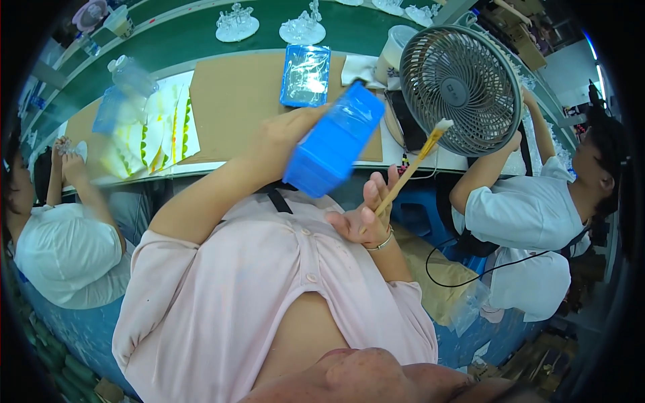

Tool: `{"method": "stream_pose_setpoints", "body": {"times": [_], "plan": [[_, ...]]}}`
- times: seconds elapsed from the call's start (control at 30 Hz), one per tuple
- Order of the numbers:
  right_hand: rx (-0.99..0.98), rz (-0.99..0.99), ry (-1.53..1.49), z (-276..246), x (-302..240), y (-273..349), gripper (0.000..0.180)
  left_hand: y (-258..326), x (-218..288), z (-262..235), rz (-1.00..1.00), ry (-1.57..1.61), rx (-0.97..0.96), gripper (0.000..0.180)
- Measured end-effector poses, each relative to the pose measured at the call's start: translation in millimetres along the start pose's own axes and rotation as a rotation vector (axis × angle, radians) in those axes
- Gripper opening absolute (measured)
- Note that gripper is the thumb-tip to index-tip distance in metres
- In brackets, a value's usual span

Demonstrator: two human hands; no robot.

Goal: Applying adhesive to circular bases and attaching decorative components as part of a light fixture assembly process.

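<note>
My left hand point(290, 134) grips the side of a blue plastic box point(329, 151). The box hangs tilted in front of my chest, slightly smeared by motion; the fingers on its far side are partly hidden. In my right hand point(366, 211), just beside the box, a wooden-handled paintbrush point(406, 176) is held between thumb and fingers, its pale bristles pointing up and away. Several of those fingers are loosely extended. Beyond the raised box, a blue tray point(306, 75) with a shiny, clear surface lies on the brown cardboard point(232, 107).
A round grey fan point(460, 91) stands at the right, near a white cup point(396, 50). Left lie yellow-and-green-stained papers point(158, 124) and a clear bottle point(131, 74). Clear figurines point(236, 25) sit on the green belt point(181, 39). People work on both sides.
</note>
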State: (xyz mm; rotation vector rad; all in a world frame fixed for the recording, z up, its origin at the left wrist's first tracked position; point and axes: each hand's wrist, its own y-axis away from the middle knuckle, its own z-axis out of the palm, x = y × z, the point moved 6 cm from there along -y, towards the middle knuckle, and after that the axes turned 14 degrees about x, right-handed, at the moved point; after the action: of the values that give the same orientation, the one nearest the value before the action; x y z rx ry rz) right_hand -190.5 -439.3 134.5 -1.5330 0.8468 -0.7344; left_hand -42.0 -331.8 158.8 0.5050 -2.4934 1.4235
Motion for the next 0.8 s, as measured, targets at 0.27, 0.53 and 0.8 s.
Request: {"method": "stream_pose_setpoints", "body": {"times": [0.27,0.53,0.8], "plan": [[-0.119,0.098,-0.028,18,8,5,0.049,38,-30,-9,0.019,0.068,0.057,0.037],[-0.129,0.13,0.056,27,14,10,0.033,43,-33,0,0.013,0.15,0.015,0.039],[-0.116,0.137,0.055,2,26,1,0.024,33,-31,47,0.071,-0.117,-0.289,0.05]]}}
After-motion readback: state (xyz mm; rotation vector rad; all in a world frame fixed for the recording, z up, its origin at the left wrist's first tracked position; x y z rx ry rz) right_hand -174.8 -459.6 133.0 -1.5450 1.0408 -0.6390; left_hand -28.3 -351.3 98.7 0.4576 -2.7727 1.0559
